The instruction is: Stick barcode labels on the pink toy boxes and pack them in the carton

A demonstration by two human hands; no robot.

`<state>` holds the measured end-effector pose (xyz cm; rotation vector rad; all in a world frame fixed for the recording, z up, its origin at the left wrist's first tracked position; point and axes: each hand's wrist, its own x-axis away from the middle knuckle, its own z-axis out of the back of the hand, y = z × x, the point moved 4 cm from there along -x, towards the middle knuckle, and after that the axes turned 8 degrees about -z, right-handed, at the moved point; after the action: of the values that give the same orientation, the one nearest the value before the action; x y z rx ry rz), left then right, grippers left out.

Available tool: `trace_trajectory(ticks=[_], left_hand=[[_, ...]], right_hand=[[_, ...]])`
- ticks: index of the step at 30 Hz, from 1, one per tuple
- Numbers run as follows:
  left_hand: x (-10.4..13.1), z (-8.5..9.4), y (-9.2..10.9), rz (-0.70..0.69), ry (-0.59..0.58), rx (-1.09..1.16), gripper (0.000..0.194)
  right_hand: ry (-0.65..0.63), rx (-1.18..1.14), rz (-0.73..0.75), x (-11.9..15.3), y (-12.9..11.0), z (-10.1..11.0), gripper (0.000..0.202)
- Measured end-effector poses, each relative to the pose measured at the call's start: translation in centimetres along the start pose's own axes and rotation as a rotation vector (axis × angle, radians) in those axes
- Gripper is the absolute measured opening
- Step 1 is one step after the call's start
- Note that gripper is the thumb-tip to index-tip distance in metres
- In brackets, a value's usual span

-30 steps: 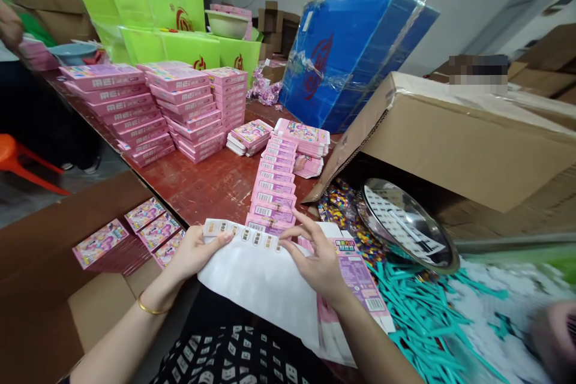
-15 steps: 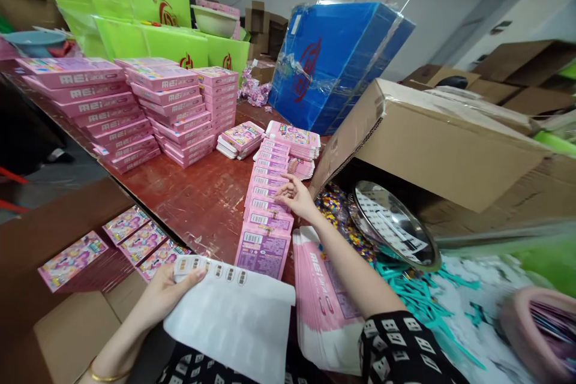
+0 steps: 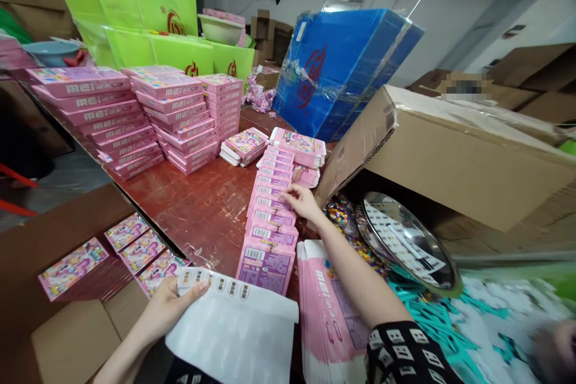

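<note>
My left hand [image 3: 173, 306] grips a white sheet of stickers [image 3: 234, 330] at its upper left edge, the thumb on top. A row of small oval labels with dark print runs along the sheet's top edge. My right hand [image 3: 303, 201] hovers at or touches the right side of an overlapping row of flat pink cartons [image 3: 265, 264] with barcodes. Its thumb and forefinger are pinched together; anything between them is too small to make out. Under my right forearm lies a stack of flat pink-and-white cartons [image 3: 330, 312].
Stacks of filled pink boxes [image 3: 90, 96] stand at the table's left edge. An open carton [image 3: 76, 324] with pink boxes sits below. To the right are a cardboard box [image 3: 450, 150], a round metal tray [image 3: 405, 240] and teal strips [image 3: 423, 306]. A blue bin [image 3: 342, 72] stands behind.
The view has shifted slightly, so most things sit lower in it. My right hand's fingers have drawn closer together over the carton row. My left hand still holds the sticker sheet.
</note>
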<state>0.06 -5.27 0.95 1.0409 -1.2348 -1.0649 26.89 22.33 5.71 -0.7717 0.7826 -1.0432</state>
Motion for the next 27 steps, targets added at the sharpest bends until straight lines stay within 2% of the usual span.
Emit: trace_trajectory(ticks=[3, 5, 10, 13, 15, 17, 18, 19, 20, 23, 24, 25, 27], left_hand=[[-0.2, -0.2, -0.2, -0.011, -0.016, -0.012, 0.05], [-0.2, -0.2, 0.0, -0.026, 0.018, -0.004, 0.049], [0.0, -0.5, 0.3, -0.018, 0.077, 0.042, 0.049], [-0.1, -0.5, 0.4, 0.003, 0.076, 0.046, 0.049], [-0.2, -0.5, 0.6, 0.015, 0.061, 0.051, 0.049], [-0.3, -0.7, 1.0, -0.011, 0.043, 0.039, 0.049], [-0.3, -0.9, 1.3, -0.042, 0.043, 0.025, 0.049], [-0.4, -1.1, 1.6, -0.081, 0.049, 0.006, 0.049], [-0.4, -1.4, 1.9, -0.121, 0.055, -0.012, 0.049], [-0.9, -2.4, 2.9, -0.219, 0.086, -0.071, 0.05], [-1.2, -2.6, 3.3, -0.251, 0.109, -0.095, 0.049], [-1.5, -2.7, 4.0, -0.29, 0.132, -0.12, 0.048], [-2.1, -2.9, 5.6, -0.373, 0.147, -0.163, 0.043]], right_hand=[[-0.109, -0.001, -0.045, -1.2, 0.2, -0.6, 0.029], [-0.153, -0.004, -0.061, -1.6, 0.3, -1.1, 0.027], [-0.2, 0.007, -0.068, -2.0, 0.5, -1.9, 0.023], [-0.112, 0.027, -0.036, -2.2, 0.2, -1.6, 0.024], [0.04, 0.045, -0.008, -1.6, -0.8, -0.7, 0.028], [0.208, 0.037, 0.005, 0.2, -2.7, 0.3, 0.029], [0.231, 0.015, 0.006, 1.6, -3.9, 0.5, 0.026], [0.206, -0.018, -0.003, 3.2, -5.2, 0.5, 0.023], [0.078, -0.059, -0.014, 5.1, -6.5, 0.1, 0.02], [-0.529, -0.059, -0.142, 11.4, -8.5, -2.6, 0.02], [-0.591, -0.031, -0.207, 13.0, -8.6, -3.0, 0.027], [-0.566, 0.016, -0.254, 14.0, -8.7, -3.0, 0.028], [-0.433, 0.118, -0.276, 14.8, -9.2, -2.3, 0.023]])
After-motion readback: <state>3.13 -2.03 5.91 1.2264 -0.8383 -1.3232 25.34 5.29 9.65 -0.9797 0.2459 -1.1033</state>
